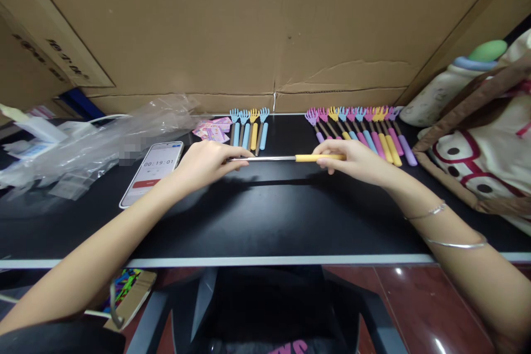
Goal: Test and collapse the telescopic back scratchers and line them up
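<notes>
I hold a telescopic back scratcher (274, 159) level above the black table (257, 215), its metal rod pulled out. My left hand (205, 161) is closed round the rod's left end, hiding the claw head. My right hand (352, 159) is closed on the yellow handle (309, 158). Beyond my left hand lies a small group of collapsed scratchers (249, 128) with blue and yellow handles. A longer row of several scratchers (360, 133) in pink, purple, blue and yellow lies beyond my right hand.
A phone (152, 172) showing a running timer lies left of my left hand. Clear plastic bags (95, 141) are heaped at the far left, small pink packets (212, 129) behind. A cardboard wall (265, 27) closes the back. A patterned bag (477, 138) sits at the right.
</notes>
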`<control>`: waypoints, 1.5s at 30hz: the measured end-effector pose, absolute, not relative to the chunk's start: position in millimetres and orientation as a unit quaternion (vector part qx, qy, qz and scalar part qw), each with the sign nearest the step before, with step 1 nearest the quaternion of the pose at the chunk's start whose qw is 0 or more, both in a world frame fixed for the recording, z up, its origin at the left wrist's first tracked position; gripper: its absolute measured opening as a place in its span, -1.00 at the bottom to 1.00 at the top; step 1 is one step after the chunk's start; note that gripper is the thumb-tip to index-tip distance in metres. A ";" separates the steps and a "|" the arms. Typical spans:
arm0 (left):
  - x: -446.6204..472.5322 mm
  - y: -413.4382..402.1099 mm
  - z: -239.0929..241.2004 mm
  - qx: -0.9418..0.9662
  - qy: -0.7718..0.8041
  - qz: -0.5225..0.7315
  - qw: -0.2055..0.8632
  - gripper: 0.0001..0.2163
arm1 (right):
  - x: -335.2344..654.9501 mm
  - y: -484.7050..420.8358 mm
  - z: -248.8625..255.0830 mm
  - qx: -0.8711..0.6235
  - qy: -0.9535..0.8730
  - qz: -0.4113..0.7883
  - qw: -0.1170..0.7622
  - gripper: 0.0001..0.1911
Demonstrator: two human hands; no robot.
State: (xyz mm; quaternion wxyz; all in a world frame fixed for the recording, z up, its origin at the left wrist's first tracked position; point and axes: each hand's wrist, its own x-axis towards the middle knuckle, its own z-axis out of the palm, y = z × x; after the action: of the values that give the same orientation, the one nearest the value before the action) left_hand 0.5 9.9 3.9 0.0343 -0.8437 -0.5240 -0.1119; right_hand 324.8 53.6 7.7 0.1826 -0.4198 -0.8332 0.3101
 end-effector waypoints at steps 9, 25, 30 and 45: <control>-1.6 9.1 -3.7 -0.856 -0.471 -0.182 0.109 -0.68 | 334.3 59.6 8.9 -0.360 -0.806 0.450 0.136 -0.62; 1.3 8.2 -3.8 -0.867 -0.451 -0.164 0.133 -0.67 | 333.9 61.5 4.5 -0.387 -0.790 0.451 0.150 -0.61; 2.7 7.1 1.2 -0.847 -0.499 -0.149 0.105 -0.69 | 338.4 62.6 10.9 -0.447 -0.766 0.405 0.221 -0.64; -3.8 12.4 0.5 -0.852 -0.499 -0.148 0.058 -0.63 | 340.5 63.6 4.5 -0.401 -0.771 0.453 0.197 -0.63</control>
State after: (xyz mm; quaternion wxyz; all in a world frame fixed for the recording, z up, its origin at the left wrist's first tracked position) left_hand -3.8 12.4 0.5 0.0575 -0.8517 -0.4993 -0.1485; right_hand 340.5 63.6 4.5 0.1969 -0.4012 -0.7713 0.4533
